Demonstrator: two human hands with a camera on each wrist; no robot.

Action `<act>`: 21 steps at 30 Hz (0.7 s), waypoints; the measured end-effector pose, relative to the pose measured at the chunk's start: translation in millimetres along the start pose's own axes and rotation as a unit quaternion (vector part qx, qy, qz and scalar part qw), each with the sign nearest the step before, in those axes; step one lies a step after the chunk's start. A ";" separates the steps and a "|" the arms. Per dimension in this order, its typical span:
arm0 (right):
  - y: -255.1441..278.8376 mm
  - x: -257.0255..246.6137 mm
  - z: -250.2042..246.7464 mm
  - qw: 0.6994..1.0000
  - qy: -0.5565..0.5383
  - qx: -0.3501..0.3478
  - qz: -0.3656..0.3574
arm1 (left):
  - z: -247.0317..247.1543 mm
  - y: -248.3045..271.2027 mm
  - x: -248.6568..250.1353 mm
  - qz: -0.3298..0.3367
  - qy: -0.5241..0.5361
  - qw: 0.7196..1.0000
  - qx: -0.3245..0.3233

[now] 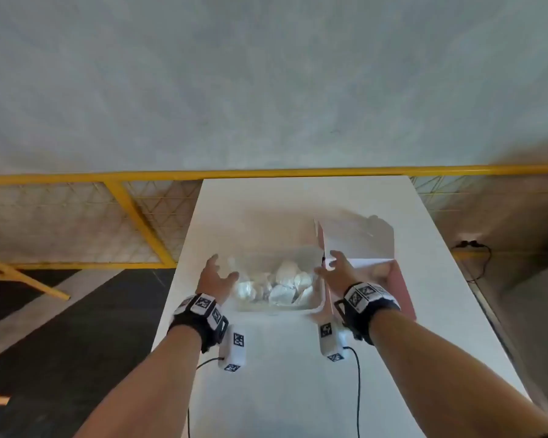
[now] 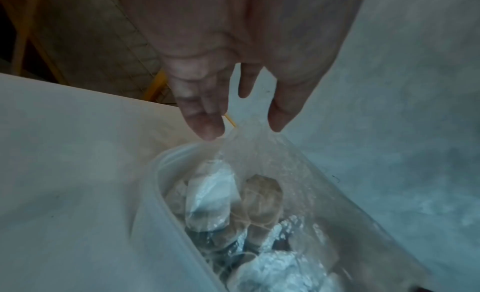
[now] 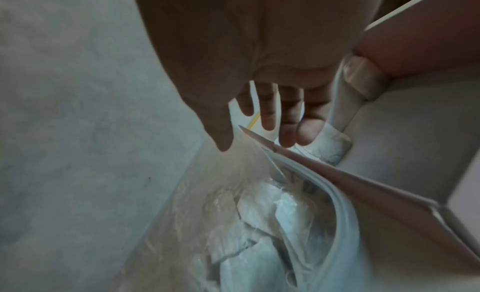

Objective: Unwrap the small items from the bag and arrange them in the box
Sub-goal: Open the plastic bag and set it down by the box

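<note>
Both hands are reaching for the bag; nothing is unwrapped yet, so this looks like the very first step. The left hand [image 1: 215,279] and right hand [image 1: 337,273] each have an empty grip, fingers spread apart. Between them sits the clear, crinkly plastic bag [image 2: 259,152] of pale paper-wrapped lumps [image 1: 285,284], in a translucent tub [image 2: 153,224] on the white surface [image 1: 282,390]. Just beyond the right grip stands the pink cardboard box [image 1: 402,279], flaps up. Next, I'd guess, comes opening the thin film and picking one lump.

Head view bright, soft; wrist views dim, blurred.
</note>
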State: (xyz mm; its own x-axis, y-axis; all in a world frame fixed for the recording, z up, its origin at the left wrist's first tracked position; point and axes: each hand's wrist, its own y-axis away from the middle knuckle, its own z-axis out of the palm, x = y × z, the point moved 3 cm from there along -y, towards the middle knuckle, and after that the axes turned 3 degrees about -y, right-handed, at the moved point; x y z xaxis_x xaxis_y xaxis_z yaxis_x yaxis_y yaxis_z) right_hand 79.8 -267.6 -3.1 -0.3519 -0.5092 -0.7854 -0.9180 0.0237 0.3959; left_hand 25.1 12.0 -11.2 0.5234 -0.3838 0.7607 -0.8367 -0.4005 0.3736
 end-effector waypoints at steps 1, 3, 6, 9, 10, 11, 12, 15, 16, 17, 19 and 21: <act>-9.0 0.6 0.7 1.000 0.015 -0.005 0.002 | 2.2 -7.0 1.6 0.000 -0.019 1.000 0.003; -20.2 -0.4 2.5 0.999 0.043 -0.023 0.003 | 4.7 -12.6 4.2 -0.010 -0.038 0.999 -0.005; -26.7 -1.4 10.1 0.997 0.049 -0.057 -0.012 | 9.8 -15.6 3.4 -0.015 -0.045 0.999 -0.018; -22.9 -6.1 11.5 0.994 0.071 -0.071 -0.043 | 10.2 -16.3 3.2 -0.012 -0.073 0.997 -0.025; -19.6 -9.1 9.7 0.994 0.067 -0.072 -0.048 | 7.5 -15.2 6.4 -0.004 -0.080 0.996 -0.029; -16.4 -11.9 8.0 0.995 0.052 -0.072 -0.051 | 4.9 -13.3 11.1 0.015 -0.077 0.996 -0.031; -11.1 -16.1 5.0 0.996 0.030 -0.071 -0.050 | -0.1 -8.3 19.5 0.037 -0.073 0.996 -0.027; 11.2 -33.1 -13.3 0.995 -0.058 -0.052 -0.065 | -23.0 14.4 52.0 0.130 -0.064 0.989 -0.010; 24.3 -40.2 -22.4 0.993 -0.079 -0.048 -0.080 | -33.1 27.0 61.7 0.159 -0.061 0.985 -0.006; 38.9 -45.6 -31.2 0.990 -0.094 -0.047 -0.098 | -42.7 42.1 68.6 0.185 -0.058 0.981 -0.007; 73.1 -51.0 -49.2 0.985 -0.100 -0.042 -0.132 | -58.2 75.6 76.1 0.230 -0.049 0.972 -0.021; 105.6 -44.5 -62.6 0.984 -0.089 -0.030 -0.153 | -65.8 107.6 73.1 0.248 -0.038 0.967 -0.048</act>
State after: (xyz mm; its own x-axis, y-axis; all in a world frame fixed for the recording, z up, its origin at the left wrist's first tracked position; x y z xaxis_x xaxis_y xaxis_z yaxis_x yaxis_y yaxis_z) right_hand 10.0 -296.3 103.4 -0.0923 -0.3250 -0.9412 -0.9754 -0.1606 0.1511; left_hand -37.3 -4.4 119.5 0.0612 -0.5708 0.8188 -0.9970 -0.0738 0.0230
